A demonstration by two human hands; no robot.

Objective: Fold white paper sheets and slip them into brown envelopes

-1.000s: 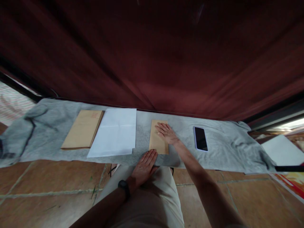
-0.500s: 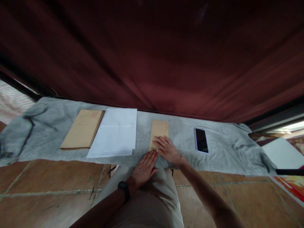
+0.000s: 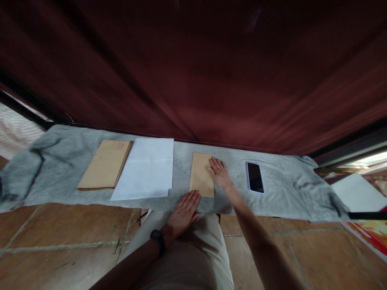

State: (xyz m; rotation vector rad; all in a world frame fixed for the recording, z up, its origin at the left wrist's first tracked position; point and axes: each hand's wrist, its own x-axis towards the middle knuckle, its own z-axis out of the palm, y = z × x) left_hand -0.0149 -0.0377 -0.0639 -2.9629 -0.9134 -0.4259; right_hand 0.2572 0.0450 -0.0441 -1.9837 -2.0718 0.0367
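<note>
A dark red drape [image 3: 193, 80] hangs at 12 o'clock beyond a narrow surface spread with gray cloth [image 3: 281, 189], where white sheets [image 3: 148, 173] and, farther out, a stack of brown envelopes [image 3: 104, 165] lie at 9 o'clock from a single brown envelope [image 3: 199, 173]. That envelope rests flat in front of the seated person, its long axis running from 12 to 6 o'clock; which end bears the flap cannot be told. The left hand [image 3: 181, 213] lies flat, fingers extended together, fingertips on the envelope's 7 o'clock corner. The right hand [image 3: 219, 172], fingers outstretched, overlaps the edge near 2 o'clock; neither grasps anything. A phone [image 3: 256, 178] lies at 3 o'clock.
</note>
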